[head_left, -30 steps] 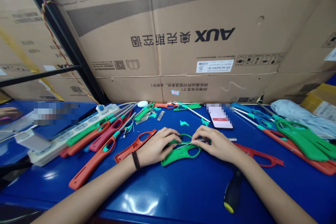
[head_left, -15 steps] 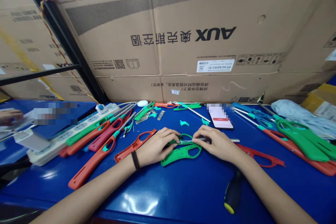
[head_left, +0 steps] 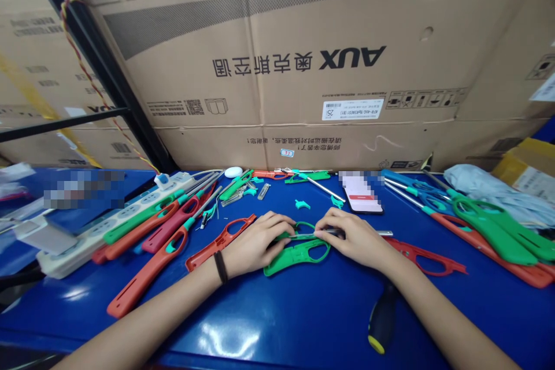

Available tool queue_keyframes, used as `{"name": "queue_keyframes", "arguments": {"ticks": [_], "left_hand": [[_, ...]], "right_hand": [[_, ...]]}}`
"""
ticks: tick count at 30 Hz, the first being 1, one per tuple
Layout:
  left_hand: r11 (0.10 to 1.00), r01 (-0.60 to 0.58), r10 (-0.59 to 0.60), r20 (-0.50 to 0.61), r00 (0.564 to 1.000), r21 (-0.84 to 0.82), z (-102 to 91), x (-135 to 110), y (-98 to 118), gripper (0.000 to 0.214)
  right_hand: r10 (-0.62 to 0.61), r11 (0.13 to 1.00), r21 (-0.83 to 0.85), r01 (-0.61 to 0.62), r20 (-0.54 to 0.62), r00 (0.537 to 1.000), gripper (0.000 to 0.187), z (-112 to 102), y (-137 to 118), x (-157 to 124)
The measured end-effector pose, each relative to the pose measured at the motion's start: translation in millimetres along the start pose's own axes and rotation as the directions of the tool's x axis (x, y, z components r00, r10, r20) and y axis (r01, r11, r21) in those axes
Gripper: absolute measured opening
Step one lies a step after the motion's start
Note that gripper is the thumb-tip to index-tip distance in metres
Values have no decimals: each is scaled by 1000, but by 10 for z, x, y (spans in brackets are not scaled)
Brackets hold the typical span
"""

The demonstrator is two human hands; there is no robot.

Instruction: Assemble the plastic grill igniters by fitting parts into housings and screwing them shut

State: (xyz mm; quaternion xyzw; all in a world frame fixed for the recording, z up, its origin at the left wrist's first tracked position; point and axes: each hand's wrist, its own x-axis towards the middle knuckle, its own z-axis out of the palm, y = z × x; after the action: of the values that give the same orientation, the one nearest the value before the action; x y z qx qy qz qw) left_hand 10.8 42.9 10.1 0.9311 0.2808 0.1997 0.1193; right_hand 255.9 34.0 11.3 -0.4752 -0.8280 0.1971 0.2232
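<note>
A green plastic lighter handle shell [head_left: 299, 255] lies on the blue table [head_left: 277, 312] between my hands. My left hand [head_left: 255, 243] has its fingers curled over the shell's left end, pinching it near the loop. From the right, my right hand [head_left: 353, 237] is closed on a thin metal tube [head_left: 384, 233] that lies across the top of the shell. An open red shell half [head_left: 221, 240] rests just left of my left hand. Another red shell half [head_left: 427, 259] lies to the right of my right hand.
A black screwdriver with a yellow cap [head_left: 381, 321] lies under my right forearm. Several finished red and green long lighters [head_left: 151, 231] and a white power strip [head_left: 104, 225] sit at left. More lighters [head_left: 489, 231] lie at right, a phone [head_left: 362, 199] behind, cardboard boxes [head_left: 303, 58] beyond.
Both hands stay on the green shell with only small finger shifts. The view has drifted slightly, so everything sits a little to the left in the frame.
</note>
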Motion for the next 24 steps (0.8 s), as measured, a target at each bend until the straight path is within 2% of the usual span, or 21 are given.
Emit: {"name": "queue_keyframes", "arguments": {"ticks": [9, 17, 24], "left_hand": [[995, -24, 23, 16, 1000, 93, 0, -14, -28, 20], [998, -6, 7, -8, 1000, 63, 0, -8, -10, 18], [999, -1, 2, -22, 1000, 37, 2, -5, -10, 17]], "right_hand": [[6, 999, -37, -8, -32, 999, 15, 4, 17, 7], [-8, 996, -89, 14, 67, 998, 19, -104, 8, -27], [-39, 999, -27, 39, 21, 999, 25, -129, 83, -20]]}}
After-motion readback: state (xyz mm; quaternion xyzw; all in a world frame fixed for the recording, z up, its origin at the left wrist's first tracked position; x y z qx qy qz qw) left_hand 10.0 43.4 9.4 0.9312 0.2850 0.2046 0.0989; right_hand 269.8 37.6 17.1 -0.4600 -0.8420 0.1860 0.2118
